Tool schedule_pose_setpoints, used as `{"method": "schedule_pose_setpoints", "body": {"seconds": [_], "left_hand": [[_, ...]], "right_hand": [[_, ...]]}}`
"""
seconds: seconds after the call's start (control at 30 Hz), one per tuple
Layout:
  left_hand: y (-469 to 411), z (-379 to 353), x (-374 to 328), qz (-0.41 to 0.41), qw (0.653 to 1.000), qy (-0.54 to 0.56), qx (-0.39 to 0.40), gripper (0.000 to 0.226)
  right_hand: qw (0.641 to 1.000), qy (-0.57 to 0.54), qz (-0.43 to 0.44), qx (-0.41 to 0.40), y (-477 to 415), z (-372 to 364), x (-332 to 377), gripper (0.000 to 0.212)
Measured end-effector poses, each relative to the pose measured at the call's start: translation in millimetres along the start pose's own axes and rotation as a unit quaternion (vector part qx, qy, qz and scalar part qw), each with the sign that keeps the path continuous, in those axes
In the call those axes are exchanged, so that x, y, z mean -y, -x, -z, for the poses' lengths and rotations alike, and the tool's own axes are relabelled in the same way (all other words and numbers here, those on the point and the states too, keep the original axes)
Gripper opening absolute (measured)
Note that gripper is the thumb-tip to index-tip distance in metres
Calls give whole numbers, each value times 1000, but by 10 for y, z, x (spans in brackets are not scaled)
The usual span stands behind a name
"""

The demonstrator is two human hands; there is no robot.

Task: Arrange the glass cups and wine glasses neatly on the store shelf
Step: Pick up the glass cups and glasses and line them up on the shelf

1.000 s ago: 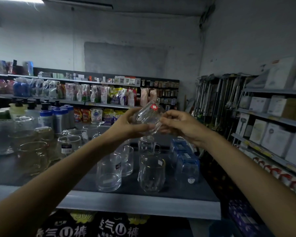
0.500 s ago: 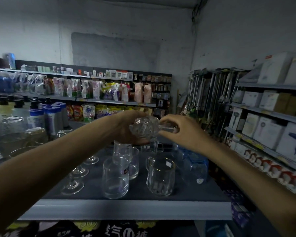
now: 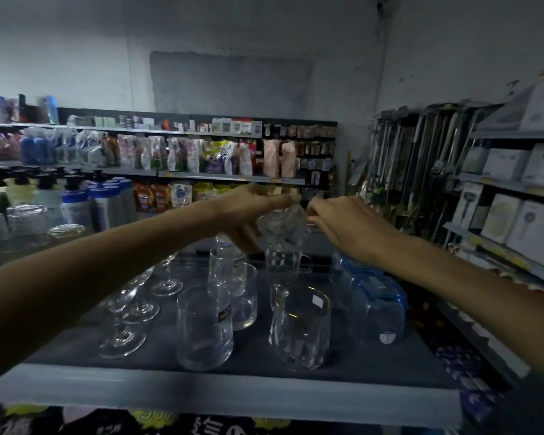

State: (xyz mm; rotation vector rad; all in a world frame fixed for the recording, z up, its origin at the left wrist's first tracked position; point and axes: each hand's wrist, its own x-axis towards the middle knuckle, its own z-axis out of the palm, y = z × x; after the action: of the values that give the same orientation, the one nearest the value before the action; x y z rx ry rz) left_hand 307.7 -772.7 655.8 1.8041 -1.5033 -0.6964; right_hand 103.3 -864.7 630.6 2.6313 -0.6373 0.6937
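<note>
1. The left hand (image 3: 248, 215) curls round a clear glass cup (image 3: 283, 226) and holds it in the air above the back of the shelf (image 3: 220, 395), well above the glassware standing there.
2. The right hand (image 3: 346, 229) meets the cup's right side with curled fingertips that pinch at its edge.
3. Near the shelf's front rim a tall tumbler (image 3: 204, 331) with a dark label stands upright and empty.
4. Just to its right stands a handled mug (image 3: 299, 331), also upright and empty, with a small white sticker near its lip.
5. Further right, blue glasses (image 3: 378, 309) stand close together; they look turned mouth-down, though this is hard to confirm.
6. More clear tumblers (image 3: 242, 296) stand behind the front one, all empty.
7. Wine glasses (image 3: 123, 337) stand at the left; the left forearm (image 3: 107, 277) covers most of their bowls, leaving the stems and feet in view.
8. The held cup is blurred, so its shape and any handle cannot be made out.
9. Pump bottles (image 3: 73, 199) at the far left and white boxes (image 3: 503, 218) at the right are dim, their print unreadable.
10. Goods under the shelf are cut off by the bottom edge.
</note>
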Motion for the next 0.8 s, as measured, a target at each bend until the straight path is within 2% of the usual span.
{"method": "schedule_pose_setpoints", "body": {"seconds": [0.07,0.17,0.33,0.63,0.8], "left_hand": [[-29,2,61,-64,996,-53,-11,70],[-75,22,148,-105,990,-87,32,80],[-244,-41,136,-109,978,-175,6,68],[-560,-339,303,-90,917,-382,70,55],[-633,-424,345,-98,903,-411,75,58]], "right_hand": [[998,-62,-16,-2,17,-80,-93,11],[988,-144,-44,13,-2,-226,-177,13],[964,-248,-66,65,-55,-379,-249,14],[969,-151,-12,194,-44,-652,-386,13],[975,-108,21,195,-39,-763,-402,12]]}}
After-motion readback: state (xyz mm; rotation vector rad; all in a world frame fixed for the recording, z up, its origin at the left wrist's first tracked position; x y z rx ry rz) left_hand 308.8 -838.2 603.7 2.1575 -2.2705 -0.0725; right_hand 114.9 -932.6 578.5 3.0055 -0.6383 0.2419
